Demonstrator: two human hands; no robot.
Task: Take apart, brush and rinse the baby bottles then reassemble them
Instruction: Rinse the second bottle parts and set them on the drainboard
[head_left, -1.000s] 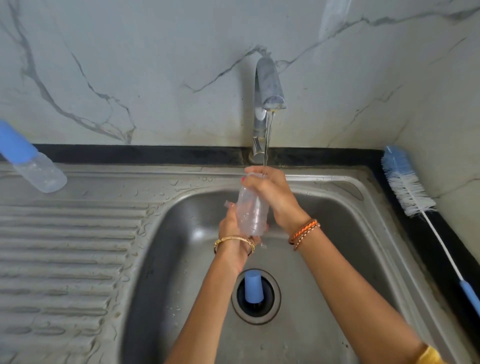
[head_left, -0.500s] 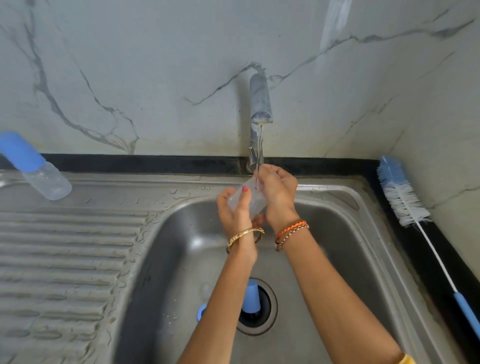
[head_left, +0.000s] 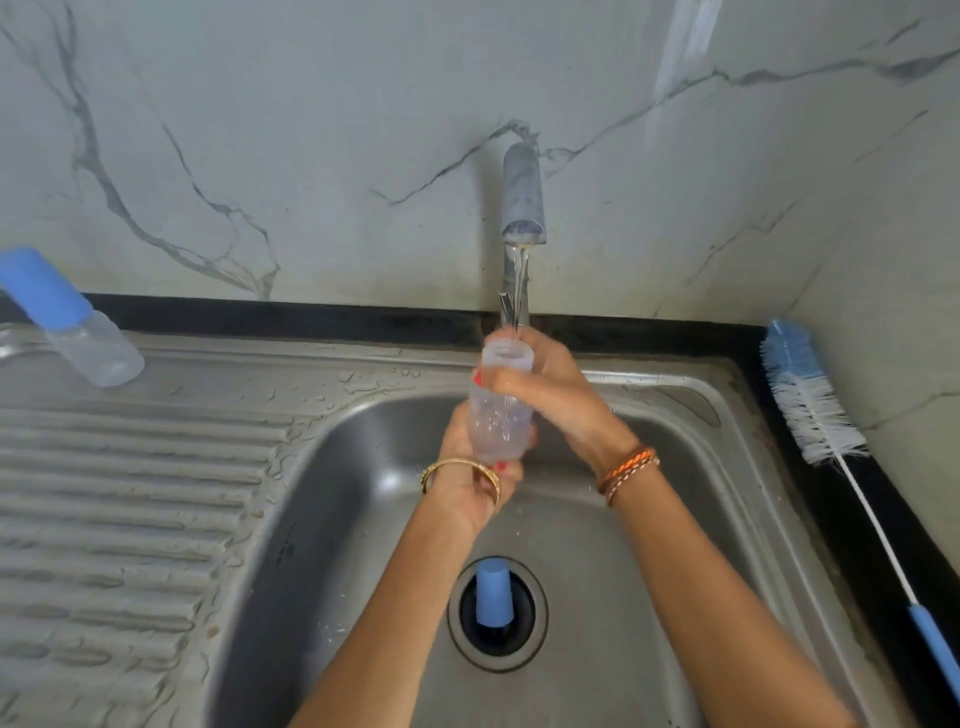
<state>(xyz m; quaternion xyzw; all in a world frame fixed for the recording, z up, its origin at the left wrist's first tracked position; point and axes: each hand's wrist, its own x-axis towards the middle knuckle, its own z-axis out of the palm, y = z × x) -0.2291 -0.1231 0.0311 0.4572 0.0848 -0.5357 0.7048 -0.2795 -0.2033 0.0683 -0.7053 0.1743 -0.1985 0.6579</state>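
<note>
While water is running from the tap (head_left: 522, 202), both hands are gripping the clear bottle (head_left: 501, 410) upright over the sink (head_left: 363, 467). The right hand (head_left: 556, 395) is wrapping its neck, the left hand (head_left: 467, 462) its base.

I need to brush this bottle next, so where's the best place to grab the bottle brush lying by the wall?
Take the bottle brush by its blue handle, the end nearest you, coming from above. It lies flat along the black counter edge with the bristle head toward the back wall, and the thin white stem offers little to hold.

Home kitchen: steel sink (head_left: 675, 467), ribbed drainboard (head_left: 130, 493), tap (head_left: 522, 202), marble wall (head_left: 311, 130)
</note>
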